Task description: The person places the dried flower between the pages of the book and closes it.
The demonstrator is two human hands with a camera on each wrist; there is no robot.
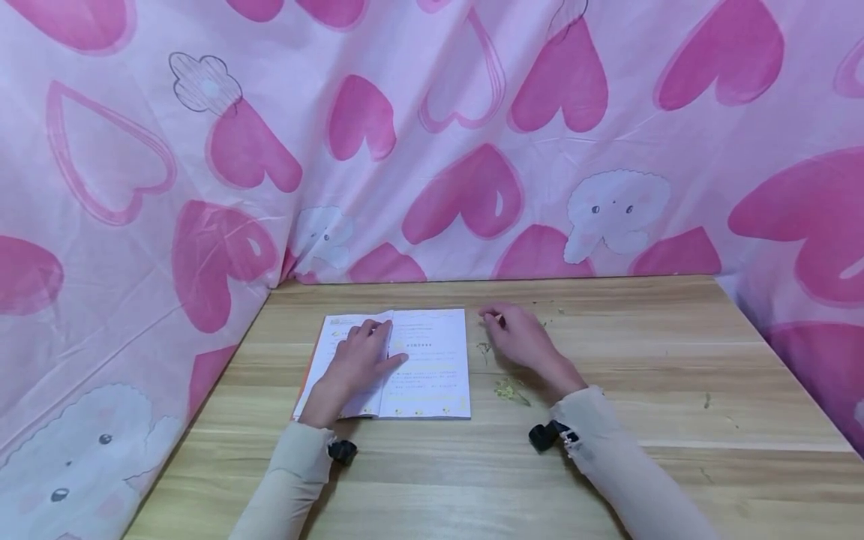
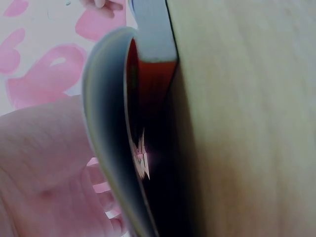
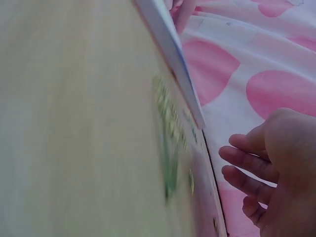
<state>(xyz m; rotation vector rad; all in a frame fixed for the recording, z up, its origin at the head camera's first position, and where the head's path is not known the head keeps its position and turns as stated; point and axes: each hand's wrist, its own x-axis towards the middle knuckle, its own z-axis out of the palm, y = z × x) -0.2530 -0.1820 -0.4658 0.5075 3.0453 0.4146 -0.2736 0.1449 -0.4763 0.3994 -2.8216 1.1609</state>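
Observation:
An open book [image 1: 432, 375] with printed white pages lies on the wooden table. My left hand [image 1: 358, 360] rests across its left page near the spine, fingers spread. In the left wrist view the near cover [image 2: 91, 98] bows up beside that hand. Just right of the book, my right hand [image 1: 529, 345] hovers over the table; its fingers [image 3: 247, 158] are loosely bent with nothing between them in the right wrist view. A yellow-green flower sprig [image 1: 506, 390] lies nearer me than this hand. Between hand and book is a thinner sprig [image 1: 483, 349].
Small plant bits [image 1: 560, 310] are scattered beyond the right hand, and more scraps [image 1: 706, 401] lie farther right on the table [image 1: 432, 487]. A pink heart-patterned cloth [image 1: 459, 187] stands along the back and both sides.

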